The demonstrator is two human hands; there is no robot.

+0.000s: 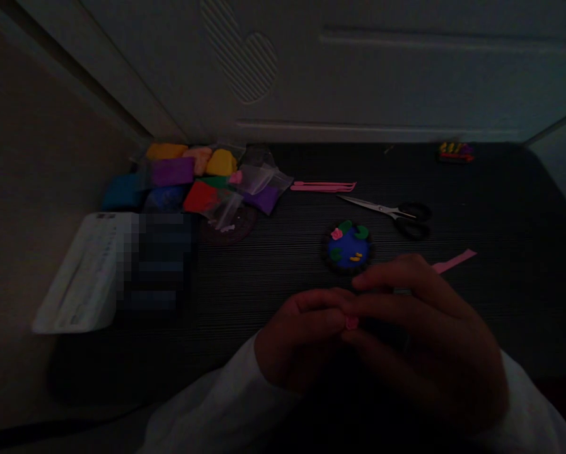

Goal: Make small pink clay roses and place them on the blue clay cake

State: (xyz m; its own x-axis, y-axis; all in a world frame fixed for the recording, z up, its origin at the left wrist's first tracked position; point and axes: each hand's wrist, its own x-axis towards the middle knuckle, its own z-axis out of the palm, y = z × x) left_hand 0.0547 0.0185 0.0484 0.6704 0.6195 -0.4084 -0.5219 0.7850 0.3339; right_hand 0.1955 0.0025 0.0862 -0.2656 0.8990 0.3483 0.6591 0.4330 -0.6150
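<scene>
Between the fingertips of both hands is a small pink clay flower [352, 323]. My left hand [306, 331] pinches it from the left with thumb and forefinger. From the right, the thumb and fingers of my right hand [420, 328] close on the same piece. Just beyond the hands lies a round clay pond [349, 249] with a dark rim and a blue middle. On it sit green lily pads [361, 232], a pink flower [336, 234] and small yellow-orange pieces [355, 257]. A pink strip-like tool [457, 260] is partly hidden behind my right hand.
Scissors [382, 209] lie behind the pond, near pink modelling tools [323, 187]. Bags of coloured clay [172, 171] are heaped at the back left, beside a clear round dish [233, 230]. A white packet [87, 271] lies left; a small colourful object [456, 152] sits back right.
</scene>
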